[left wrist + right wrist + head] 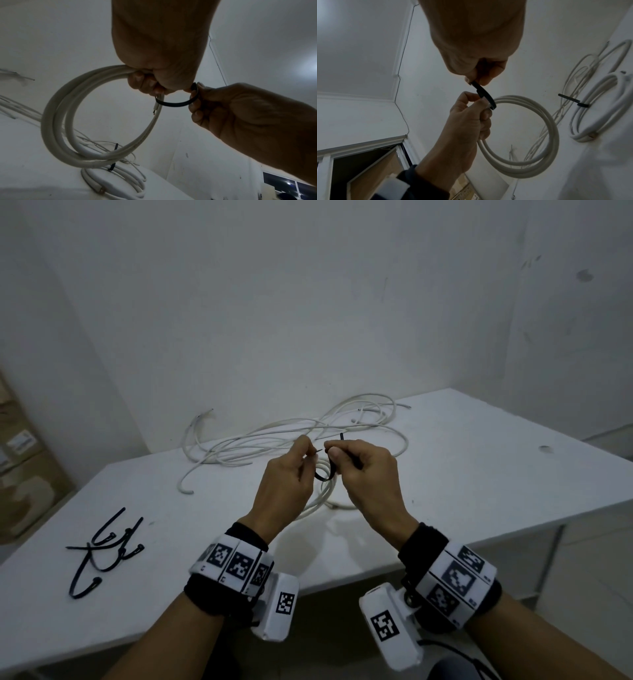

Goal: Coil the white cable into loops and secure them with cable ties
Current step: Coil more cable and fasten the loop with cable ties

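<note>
fingertips of my left hand [286, 481] pinch the thin tail of the black cable tie [325, 474], other fingers curled round the coiled white cable [320, 496]; my right hand [368, 474] pinches the head end, and the strap loops under between the hands. head view: the coil hangs just above the white table [479, 460], with loose white cable [291, 436] behind it and spare cable ties [102, 549] well off to the left. to do this well i'd keep the loops bunched tight, feed the tail squarely into the head, then pull snug. the head slot itself sits under my right thumb, so i can't tell if the tail is in yet.

left wrist view: three or so loops clamped in the left fist, strap curving under toward the right hand; a cut cable end sticks out by the strap. an already tied coil [120, 180] lies on the table below.

right wrist view: right thumb and forefinger nip the strap, left hand closed on the loops beside it. the tie's locking end is too dark to read.
</note>
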Motion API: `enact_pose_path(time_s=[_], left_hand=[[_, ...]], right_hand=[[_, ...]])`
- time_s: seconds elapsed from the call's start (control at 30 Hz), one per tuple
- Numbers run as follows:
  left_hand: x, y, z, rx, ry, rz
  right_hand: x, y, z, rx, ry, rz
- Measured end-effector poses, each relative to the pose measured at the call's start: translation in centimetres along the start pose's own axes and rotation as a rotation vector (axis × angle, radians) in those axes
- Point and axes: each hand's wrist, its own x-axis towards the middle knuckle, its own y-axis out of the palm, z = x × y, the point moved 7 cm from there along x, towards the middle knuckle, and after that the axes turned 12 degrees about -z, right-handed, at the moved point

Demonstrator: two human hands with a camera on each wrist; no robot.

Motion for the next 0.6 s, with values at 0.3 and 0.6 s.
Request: enact_pose_path(time_s=[0.3,0.6], left_hand=[[-0.3,0.1,-1.5,0.126,0.147,-0.012],[-0.4,0.0,-2.5,0.202,0.169,-0.001]], right_hand=[[-0.2,0.0,-0.5,0.020,0.012,-0.016],[-0.2,-0.2,-0.8,-0.018,-0.011,-0.037]])
